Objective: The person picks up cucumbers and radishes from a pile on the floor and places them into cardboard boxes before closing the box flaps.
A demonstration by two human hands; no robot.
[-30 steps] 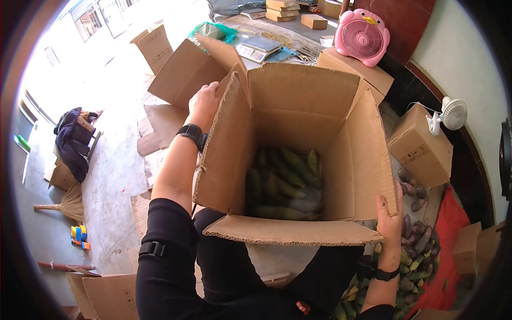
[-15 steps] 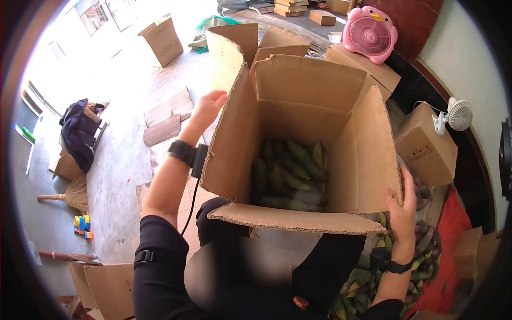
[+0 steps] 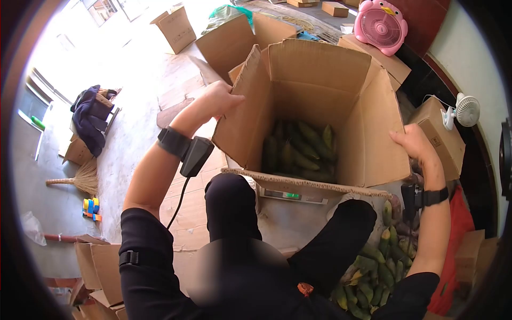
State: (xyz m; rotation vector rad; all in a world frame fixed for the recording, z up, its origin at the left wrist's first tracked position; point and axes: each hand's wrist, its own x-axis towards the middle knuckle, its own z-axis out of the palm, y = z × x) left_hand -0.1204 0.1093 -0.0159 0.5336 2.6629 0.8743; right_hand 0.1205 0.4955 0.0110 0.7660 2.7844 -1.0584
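An open cardboard box [image 3: 320, 96] stands in front of my knees with its flaps up. Dark green, long vegetables [image 3: 301, 146] lie at its bottom; their exact kind is hard to make out. My left hand [image 3: 217, 102] is closed over the left flap, thumb on the inner side. On the opposite side my right hand [image 3: 418, 145] grips the right flap, its thumb inside too. Below the box's near edge shows a panel with a small green display [image 3: 292, 196], like a weighing scale's.
A heap of green vegetables [image 3: 373, 272] lies at the lower right beside a red cloth [image 3: 453, 250]. A second open box [image 3: 226, 45] stands just behind. A pink fan [image 3: 380, 26] and a small white fan [image 3: 468, 110] sit on boxes at right. A broom [image 3: 82, 180] lies left.
My left hand has closed on the left flap, and my right hand has moved up from the outer side to grip the right flap. The display below the near edge now shows.
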